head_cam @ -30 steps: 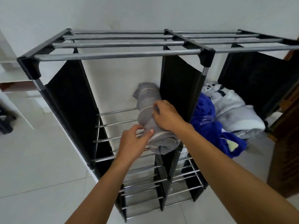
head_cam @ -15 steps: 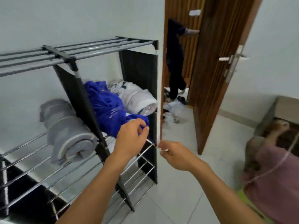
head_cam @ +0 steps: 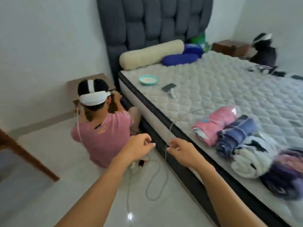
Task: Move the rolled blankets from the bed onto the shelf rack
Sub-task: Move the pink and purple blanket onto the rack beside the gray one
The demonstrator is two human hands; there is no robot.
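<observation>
Lying in a row at abt 3 o'clock near the mattress edge were the rolled blankets: a pink roll [head_cam: 216,124] w/ a glossy clear wrap, a navy-blue roll [head_cam: 236,133] tied w/ thin cord just beside it, then a fluffy white-and-black roll [head_cam: 252,158] and a blurred purple roll [head_cam: 285,174] toward 4 o'clock, each touching the next. The bed [head_cam: 229,89] had a quilted, puffy white mattress top w/ a dark band along its side and a tufted grey headboard [head_cam: 154,20] at 12. A cream cylindrical bolster [head_cam: 150,54] and a blue pillow [head_cam: 180,58] sat by the headboard; a round teal bowl [head_cam: 148,79] and a flat phone [head_cam: 168,87] lay nearer. Left hand [head_cam: 139,149] was out front, fingers curled loosely inward, nothing clearly in it. Right hand [head_cam: 182,149] was likewise half-curled, thumb and forefinger close at a thin white cable [head_cam: 167,151]; can't tell if pinched. Both forearms reached fwd, bare, palms down, over glossy pale floor tile [head_cam: 49,202]. At 10 o'clock a person in a pink shirt [head_cam: 105,136] sat on the floor beside the bed.
</observation>
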